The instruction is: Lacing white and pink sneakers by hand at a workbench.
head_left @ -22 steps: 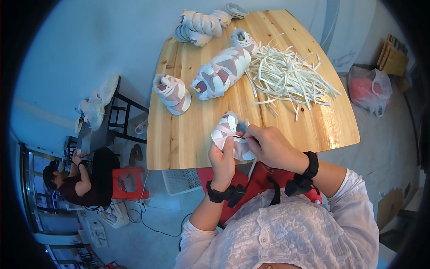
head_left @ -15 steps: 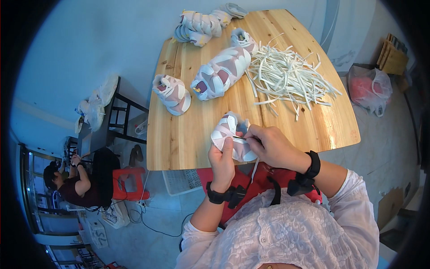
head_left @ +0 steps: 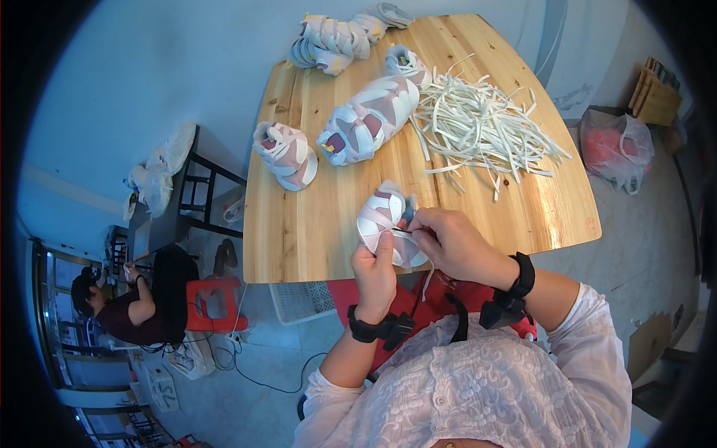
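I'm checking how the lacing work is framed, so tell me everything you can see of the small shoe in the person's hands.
The small shoe is white with pink and grey panels, soft-looking like fabric or synthetic leather. It is held over the near edge of the wooden table, tilted. The left hand grips it from below, thumb on its side; the right hand pinches a white lace at its opening, the lace's end hanging down.

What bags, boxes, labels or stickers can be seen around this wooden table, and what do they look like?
Clear plastic bag: floor right of the table, crumpled, red contents.
White plastic bags: on a dark stand left of the table, bunched.
White slotted crate: beneath the table's near edge, flat, rectangular.
Round red mark: table's near right corner, small.
No screens or signs visible.
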A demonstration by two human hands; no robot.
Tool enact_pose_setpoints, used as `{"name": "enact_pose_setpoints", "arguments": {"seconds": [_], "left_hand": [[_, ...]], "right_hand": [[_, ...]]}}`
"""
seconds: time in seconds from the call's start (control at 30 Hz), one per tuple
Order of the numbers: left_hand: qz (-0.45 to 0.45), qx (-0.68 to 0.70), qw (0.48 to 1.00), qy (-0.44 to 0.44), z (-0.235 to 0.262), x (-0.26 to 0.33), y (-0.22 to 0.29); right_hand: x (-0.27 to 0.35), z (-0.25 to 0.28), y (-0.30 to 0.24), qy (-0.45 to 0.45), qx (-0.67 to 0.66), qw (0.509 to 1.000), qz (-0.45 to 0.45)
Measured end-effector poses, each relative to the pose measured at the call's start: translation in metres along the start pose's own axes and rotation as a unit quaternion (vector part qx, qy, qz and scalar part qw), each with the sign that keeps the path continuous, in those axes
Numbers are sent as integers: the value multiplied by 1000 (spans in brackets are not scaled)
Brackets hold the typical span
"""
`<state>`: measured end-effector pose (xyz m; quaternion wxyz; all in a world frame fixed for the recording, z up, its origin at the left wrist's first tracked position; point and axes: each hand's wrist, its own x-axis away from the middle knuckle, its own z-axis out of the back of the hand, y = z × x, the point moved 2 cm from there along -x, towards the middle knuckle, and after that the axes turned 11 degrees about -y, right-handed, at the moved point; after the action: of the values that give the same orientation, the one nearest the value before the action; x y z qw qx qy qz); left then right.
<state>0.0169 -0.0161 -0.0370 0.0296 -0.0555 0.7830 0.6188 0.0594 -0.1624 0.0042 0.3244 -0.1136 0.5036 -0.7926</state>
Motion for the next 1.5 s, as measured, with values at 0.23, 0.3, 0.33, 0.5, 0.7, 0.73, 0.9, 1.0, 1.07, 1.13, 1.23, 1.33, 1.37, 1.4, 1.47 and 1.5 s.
{"name": "enact_pose_setpoints", "arguments": {"seconds": [0.23,0.3,0.33,0.5,0.7,0.73,0.9,1.0,1.07,1.13,1.23,1.33,1.37,1.4,1.47,1.5], "left_hand": [[-74,-222,970,59,2,3,-11],[-66,-239,967,59,1,2,-12],[-57,-257,963,58,0,1,-12],[-98,-338,933,78,0,-5,-14],[-146,-405,900,72,0,-10,-16],[-159,-412,895,68,-2,-10,-15],[-130,-432,889,79,-1,-9,-16],[-128,-432,890,74,-1,-6,-13],[-137,-424,892,72,-4,-5,-12],[-196,-449,870,63,-12,-6,-10],[-95,-295,948,66,-7,-15,-17],[-76,-324,942,53,0,-15,-15],[-77,-323,942,54,3,-17,-14],[-53,-321,943,69,7,-18,-12],[-31,-318,943,90,16,-22,-10],[-29,-176,982,57,17,-22,-10]], "right_hand": [[-7,-22,27,-33,-291,942,-164],[-6,-18,11,44,-7,999,-30],[-7,-20,10,45,-5,998,-32],[-11,-26,18,51,-132,985,-93],[-11,-32,9,111,128,985,23],[-10,-36,8,111,128,985,22],[-26,-36,51,0,-272,952,-137],[-21,-35,36,33,-99,991,-78],[-13,-36,18,45,65,997,-5],[-7,-37,6,55,248,964,73],[-17,-24,15,76,180,977,85],[-15,-15,17,25,193,978,82],[-12,-10,16,25,195,977,82],[-7,-7,13,17,203,977,57],[-2,3,0,3,213,976,37],[3,10,-9,29,129,991,18]]}}
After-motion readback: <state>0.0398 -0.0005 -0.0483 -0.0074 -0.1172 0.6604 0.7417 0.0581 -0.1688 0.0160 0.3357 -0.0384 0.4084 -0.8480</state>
